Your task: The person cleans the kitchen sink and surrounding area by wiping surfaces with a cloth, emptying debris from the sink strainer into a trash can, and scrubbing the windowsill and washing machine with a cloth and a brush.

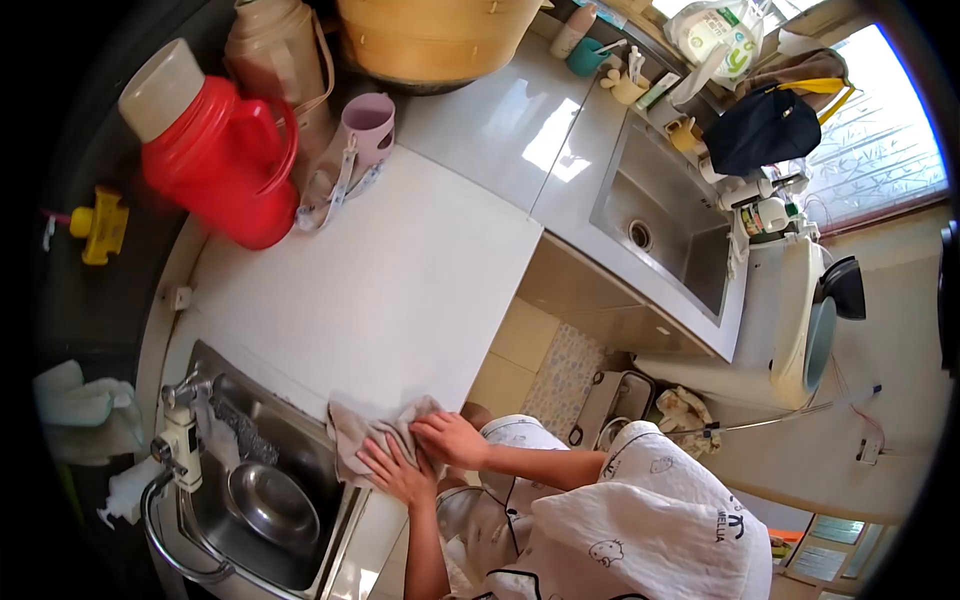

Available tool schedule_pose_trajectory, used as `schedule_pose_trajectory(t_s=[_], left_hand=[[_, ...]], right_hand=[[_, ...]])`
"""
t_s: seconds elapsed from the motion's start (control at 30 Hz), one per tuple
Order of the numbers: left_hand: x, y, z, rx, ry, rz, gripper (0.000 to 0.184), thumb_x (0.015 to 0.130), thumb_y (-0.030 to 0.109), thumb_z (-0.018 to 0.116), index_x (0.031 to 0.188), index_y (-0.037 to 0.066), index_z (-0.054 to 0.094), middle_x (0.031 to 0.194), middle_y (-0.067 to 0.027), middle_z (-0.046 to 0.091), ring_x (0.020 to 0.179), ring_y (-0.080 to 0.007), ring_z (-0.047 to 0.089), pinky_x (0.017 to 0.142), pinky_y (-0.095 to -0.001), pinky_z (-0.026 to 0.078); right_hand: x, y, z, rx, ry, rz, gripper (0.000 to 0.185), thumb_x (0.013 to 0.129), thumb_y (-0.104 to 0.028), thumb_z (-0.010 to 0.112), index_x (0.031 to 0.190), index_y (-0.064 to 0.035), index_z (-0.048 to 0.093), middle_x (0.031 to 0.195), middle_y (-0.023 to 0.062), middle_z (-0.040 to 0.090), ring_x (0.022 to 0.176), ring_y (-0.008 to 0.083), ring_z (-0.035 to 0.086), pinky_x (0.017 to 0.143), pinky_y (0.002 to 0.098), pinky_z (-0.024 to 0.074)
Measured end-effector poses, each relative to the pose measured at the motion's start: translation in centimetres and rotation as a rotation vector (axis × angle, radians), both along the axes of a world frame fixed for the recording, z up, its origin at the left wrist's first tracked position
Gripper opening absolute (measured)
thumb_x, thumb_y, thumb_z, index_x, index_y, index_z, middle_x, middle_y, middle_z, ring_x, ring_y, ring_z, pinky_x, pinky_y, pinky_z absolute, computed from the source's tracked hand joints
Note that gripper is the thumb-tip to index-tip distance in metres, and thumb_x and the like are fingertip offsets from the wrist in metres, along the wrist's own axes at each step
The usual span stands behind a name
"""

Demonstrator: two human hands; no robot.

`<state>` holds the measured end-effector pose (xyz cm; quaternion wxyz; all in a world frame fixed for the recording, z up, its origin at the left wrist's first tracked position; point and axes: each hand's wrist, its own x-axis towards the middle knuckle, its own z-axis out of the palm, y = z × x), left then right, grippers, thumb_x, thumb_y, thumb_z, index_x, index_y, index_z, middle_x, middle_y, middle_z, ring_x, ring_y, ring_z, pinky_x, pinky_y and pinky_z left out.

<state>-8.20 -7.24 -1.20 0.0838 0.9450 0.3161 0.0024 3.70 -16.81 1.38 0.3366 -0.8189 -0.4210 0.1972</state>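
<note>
- The left hand [398, 470] lies flat with fingers spread on the cloth [350, 436]; too much pressure there could bunch the fabric
- The right hand [450, 440] rests on the same cloth, fingers bent; I cannot tell whether they pinch a fold, and if they don't, that side could slide loose
- The crumpled cloth sits on the white counter [375, 290], right beside the sink [305, 450]; a push sideways could drop its edge over the rim
- In the sink a metal bowl [270, 505] lies below the faucet [182, 440], so a falling corner could land in it and get wet if water is there
- Farther off, a strap [345, 175] trails by the pink mug [370, 125], near the red flask [215, 150]; a long sweep could snag it and tip the mug
</note>
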Motion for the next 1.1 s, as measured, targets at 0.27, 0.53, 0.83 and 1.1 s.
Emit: schedule_pose_trajectory(t_s=[0.27,0.53,0.83,1.1], left_hand=[[-21.3,6.0,-0.2,0.022,-0.05,0.047,0.064,0.08,0.046,0.051,0.127,0.003,0.04,0.138,-0.0233,0.029,0.129,-0.0451,0.022,0.1,-0.057,0.02],[-42.5,13.9,-0.5,0.023,0.052,0.482,0.057,0.088,0.035,0.044,0.133,0.003,0.033,0.134,-0.0233,0.031,0.126,-0.0392,0.027,0.103,-0.0538,0.02],[-23.6,4.3,-0.6,0.141,0.099,0.228,0.069,0.086,0.045,0.042,0.135,-0.001,0.027,0.144,-0.0248,0.015,0.134,-0.0435,0.01,0.097,-0.0655,0.015],[1.0,3.9,-2.8,0.12,0.107,0.453,0.076,0.087,0.053,0.034,0.139,0.0,0.016,0.144,-0.0232,0.016,0.129,-0.0431,0.023,0.091,-0.0671,0.024]], right_hand=[[-13.5,2.4,-0.1,-0.024,0.268,0.357,0.039,0.079,-0.013,0.056,0.117,-0.0076,0.049,0.113,0.0113,0.053,0.101,0.0295,0.052,0.086,0.037,0.0439],[-22.4,-0.4,0.5,0.015,0.261,0.293,0.028,0.08,-0.011,0.054,0.108,-0.0068,0.054,0.108,0.0116,0.056,0.096,0.0301,0.054,0.081,0.0376,0.0456],[-21.1,-7.2,0.5,-0.271,0.303,0.05,0.023,0.081,-0.015,0.054,0.102,-0.0074,0.058,0.093,0.0156,0.06,0.087,0.0335,0.057,0.075,0.0412,0.0471],[-17.7,-16.2,1.6,-0.179,0.298,-0.447,0.02,0.084,-0.017,0.054,0.099,-0.0048,0.059,0.084,0.0157,0.063,0.078,0.0305,0.062,0.068,0.0394,0.0489]])
